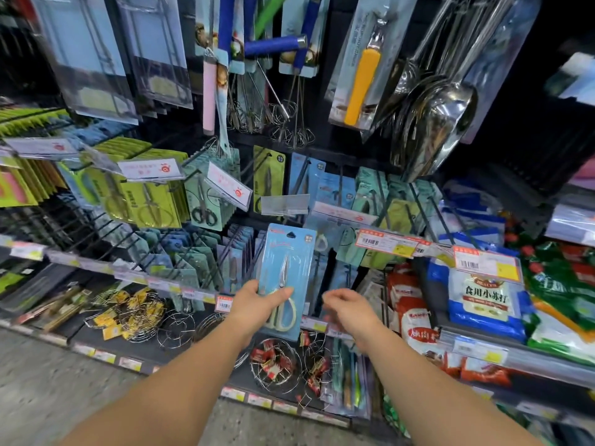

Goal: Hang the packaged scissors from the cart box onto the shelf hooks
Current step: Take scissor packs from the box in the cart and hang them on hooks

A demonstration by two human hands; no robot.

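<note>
Scissors pack: a blue card (286, 278) with pale-handled scissors under clear plastic, held upright in front of the shelving, its hang hole at the top and not yet on any hook.
Left hand: the left hand (257, 300) grips the pack's lower half, thumb across the front over the scissors, fingers hidden behind the card.
Right hand: the right hand (346, 305) hangs just to the right of the pack, touching nothing, fingers loosely curled and holding nothing.
Nearest hook: above the pack a clear price flap (285, 204) sits at the tip of a hook; behind and above the pack hang more blue scissor cards (328, 188).
Risk, missed hole: the hang hole is small and the hand holds low, so the card's top may wobble and slide past the hook tip.
Risk, price flap: the flap may block the hook end; pushing the card against it could bend the card or knock the label askew.
Risk, wrong row: to the left of the pack hang yellow-green scissor cards (154, 204), a different product, so a mix-up seems possible.
Risk, drop: a one-handed grip on slick plastic may slip.
Surface: a dark store shelf wall of wire hooks, price strips (386, 243) to the right of the pack.
Room: a shop aisle; steel scoops (434, 117) above right of the pack, wire racks (277, 365) below it, speckled grey floor (48, 391) lower left. The cart box is not in view.
</note>
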